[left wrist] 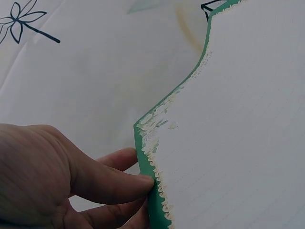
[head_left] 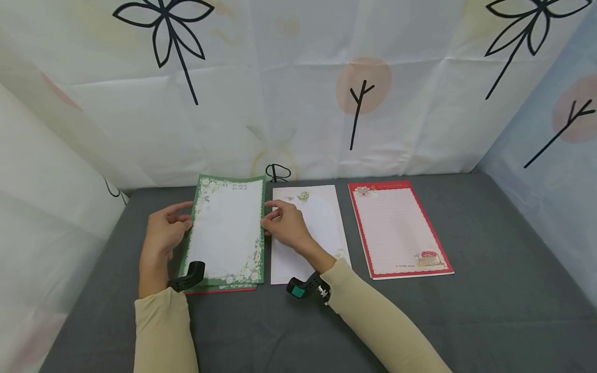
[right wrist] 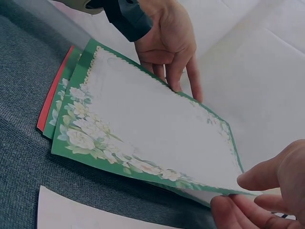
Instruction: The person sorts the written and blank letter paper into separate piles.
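A sheet of green-bordered floral paper [head_left: 227, 228] is held up between both hands, its top edge slightly bowed. My left hand [head_left: 165, 230] pinches the left edge, thumb on the front and fingers behind, as the left wrist view shows at the green border [left wrist: 145, 162]. On the opposite edge my right hand [head_left: 286, 225] pinches with thumb and fingers. Beneath the sheet lies a stack [right wrist: 52, 100] with another green floral sheet and a red edge showing; the held sheet covers most of it.
A pale sheet with a small green print [head_left: 303, 243] lies just right of the stack, partly under my right forearm. Farther right is red-bordered lined paper [head_left: 396, 233]. The grey cloth-covered table [head_left: 503, 290] meets a printed white curtain [head_left: 298, 103] behind.
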The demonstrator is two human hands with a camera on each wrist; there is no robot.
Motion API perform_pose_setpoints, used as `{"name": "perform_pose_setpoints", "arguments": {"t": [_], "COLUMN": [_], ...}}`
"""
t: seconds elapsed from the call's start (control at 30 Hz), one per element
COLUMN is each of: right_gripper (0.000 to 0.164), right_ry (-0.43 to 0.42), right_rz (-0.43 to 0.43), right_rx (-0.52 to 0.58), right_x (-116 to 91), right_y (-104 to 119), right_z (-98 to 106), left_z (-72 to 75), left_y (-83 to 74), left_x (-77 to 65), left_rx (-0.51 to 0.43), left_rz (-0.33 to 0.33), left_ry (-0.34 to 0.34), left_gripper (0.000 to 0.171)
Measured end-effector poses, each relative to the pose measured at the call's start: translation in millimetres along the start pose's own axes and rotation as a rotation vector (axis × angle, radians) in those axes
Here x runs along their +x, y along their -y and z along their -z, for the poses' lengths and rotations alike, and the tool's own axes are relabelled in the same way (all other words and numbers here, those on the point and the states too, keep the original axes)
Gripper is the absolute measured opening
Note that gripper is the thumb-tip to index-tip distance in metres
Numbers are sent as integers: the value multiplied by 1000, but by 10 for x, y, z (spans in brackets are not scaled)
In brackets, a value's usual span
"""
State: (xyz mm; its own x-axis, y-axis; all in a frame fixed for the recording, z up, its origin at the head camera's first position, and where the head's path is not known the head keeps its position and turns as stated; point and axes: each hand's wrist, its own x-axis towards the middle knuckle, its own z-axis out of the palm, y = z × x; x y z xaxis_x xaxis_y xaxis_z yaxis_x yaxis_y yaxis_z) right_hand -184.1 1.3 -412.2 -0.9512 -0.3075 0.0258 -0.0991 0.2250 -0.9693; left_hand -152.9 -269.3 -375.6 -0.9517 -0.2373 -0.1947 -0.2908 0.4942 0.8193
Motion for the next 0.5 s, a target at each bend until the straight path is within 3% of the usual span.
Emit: {"name": "perform_pose_setpoints", "arguments": {"t": [0.23, 0.5], "right_gripper": [45, 44], "right_ry": [53, 90], "right_rz": [-57, -90], "right_rx": [-81, -182], "right_x": [12, 59], "right_y": [10, 56], "right_z": [-29, -79], "left_z": [12, 6], "left_y": [57, 113], "left_x": [36, 56], "left_rx": [15, 48], "left_rz": [35, 32], "left_ry": [13, 15], "left_gripper": [52, 53]}}
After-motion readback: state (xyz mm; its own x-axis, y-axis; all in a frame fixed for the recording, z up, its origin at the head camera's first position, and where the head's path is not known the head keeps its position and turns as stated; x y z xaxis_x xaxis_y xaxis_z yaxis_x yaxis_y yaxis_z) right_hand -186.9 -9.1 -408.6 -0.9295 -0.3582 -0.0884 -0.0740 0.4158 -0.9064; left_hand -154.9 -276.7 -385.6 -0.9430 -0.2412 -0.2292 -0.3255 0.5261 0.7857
